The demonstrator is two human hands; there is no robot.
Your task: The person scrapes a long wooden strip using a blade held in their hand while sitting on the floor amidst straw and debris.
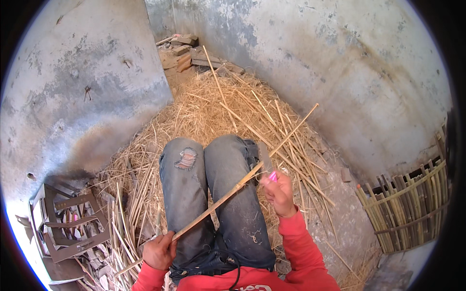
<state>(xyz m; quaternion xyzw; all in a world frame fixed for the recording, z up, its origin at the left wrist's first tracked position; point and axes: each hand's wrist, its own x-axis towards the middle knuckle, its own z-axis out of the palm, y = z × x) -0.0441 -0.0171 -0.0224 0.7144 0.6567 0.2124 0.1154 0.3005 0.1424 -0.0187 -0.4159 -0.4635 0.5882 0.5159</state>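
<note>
Across my thighs runs a long bamboo strip (208, 210), slanting from low left up to the far right. My left hand (159, 251) is closed around its lower part, beside my left thigh. My right hand (279, 193) is closed on a knife (265, 156), whose grey blade points away from me and crosses the strip beside my right knee. A bright pink patch (273, 176) shows at my right thumb; I cannot tell whether it is a wrap or part of the handle. The fingers largely hide the knife's handle.
Pale shavings (189, 106) and loose bamboo strips (291, 145) cover the floor ahead and to both sides. Broken bricks (184, 46) lie in the far corner. A slatted bamboo basket (412, 208) stands at right, a dark broken frame (73, 220) at left. Stained walls (340, 63) close in.
</note>
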